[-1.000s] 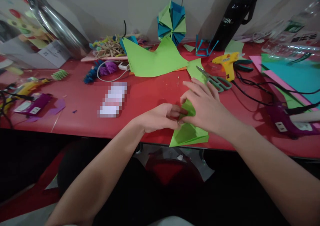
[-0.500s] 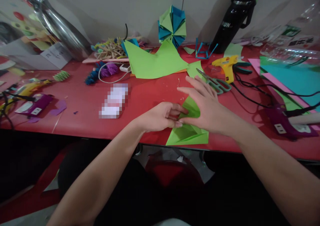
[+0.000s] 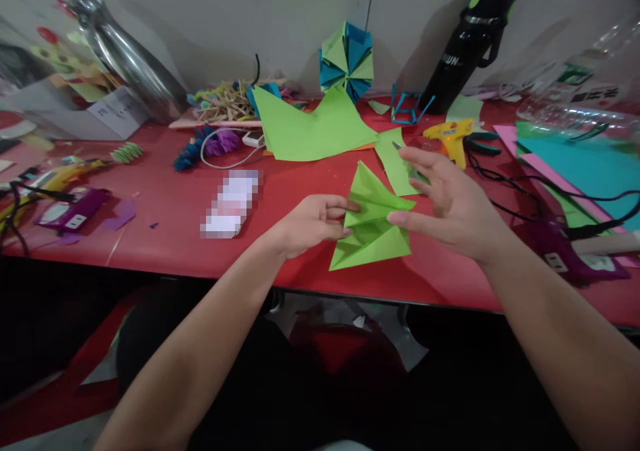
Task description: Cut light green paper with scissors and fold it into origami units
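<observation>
Left hand: fingers and thumb closed in a pinch on the left side of the creased paper.
Right hand: spread open, fingers raised and curved; thumb at the paper's right side, whether pressing or only touching I cannot tell.
Folded green paper: between the hands, near the table's front edge; thin, matte, sharply creased into triangular flaps and hollows, with a peak pointing toward the wall.
Red table: smooth surface, faint sheen, small scraps about.
Green sheets: flat, stacked, with a curved notch in the far edge; orange paper shows beneath.
Scissors: metal tip visible by a green strip, the rest mostly behind the right hand.
Pleated ornament: blue and pale green wedges, fan-like, upright near the wall.
Glue gun: yellow, hard plastic, beyond the right hand.
Black bottle: glossy, cylindrical, with a loop handle.
Steel flask: polished, tapering, at the far left.
Tufts: fuzzy purple and blue, beside a white cable.
Phone-like slab: pixelated, left of the folded paper.
</observation>
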`<state>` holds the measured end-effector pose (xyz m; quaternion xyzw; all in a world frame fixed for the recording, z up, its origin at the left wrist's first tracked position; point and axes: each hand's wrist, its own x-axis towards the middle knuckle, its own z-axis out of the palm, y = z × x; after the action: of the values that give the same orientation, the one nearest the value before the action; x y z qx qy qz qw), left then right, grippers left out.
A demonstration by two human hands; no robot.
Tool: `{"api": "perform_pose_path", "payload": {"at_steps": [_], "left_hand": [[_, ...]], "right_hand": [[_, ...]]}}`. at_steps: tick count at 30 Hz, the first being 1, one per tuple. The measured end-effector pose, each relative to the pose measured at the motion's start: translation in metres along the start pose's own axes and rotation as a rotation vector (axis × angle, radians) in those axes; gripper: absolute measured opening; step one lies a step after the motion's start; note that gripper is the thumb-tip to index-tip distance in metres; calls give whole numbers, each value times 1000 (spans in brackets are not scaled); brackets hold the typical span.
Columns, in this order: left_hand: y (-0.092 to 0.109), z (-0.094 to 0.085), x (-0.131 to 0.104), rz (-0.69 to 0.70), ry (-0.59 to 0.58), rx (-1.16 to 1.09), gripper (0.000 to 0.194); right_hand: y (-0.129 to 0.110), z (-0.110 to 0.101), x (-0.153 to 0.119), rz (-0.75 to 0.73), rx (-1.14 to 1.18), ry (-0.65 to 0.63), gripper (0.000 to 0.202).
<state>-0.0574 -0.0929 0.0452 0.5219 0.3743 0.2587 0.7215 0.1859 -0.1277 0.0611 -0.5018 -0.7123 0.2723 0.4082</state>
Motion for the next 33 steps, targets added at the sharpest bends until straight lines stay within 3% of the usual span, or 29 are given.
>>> {"api": "perform_pose_path", "payload": {"at_steps": [6,14,19,26,33], "left_hand": [[2,-2,-2,25,-8,-20,47],[6,-3,-5,25,15,39,45],[9,-1,-7,-7,16,-24,28],[8,-1,-7,-12,69,-28,23],[9,2,-8,-1,62,39,23]], "right_hand": [[7,6,-6,109,150,-112,75],[3,6,-4,239,282,-75,45],[10,6,-4,263,315,-65,54],[18,6,-6,223,368,-105,66],[16,15,-5,264,438,-57,57]]}}
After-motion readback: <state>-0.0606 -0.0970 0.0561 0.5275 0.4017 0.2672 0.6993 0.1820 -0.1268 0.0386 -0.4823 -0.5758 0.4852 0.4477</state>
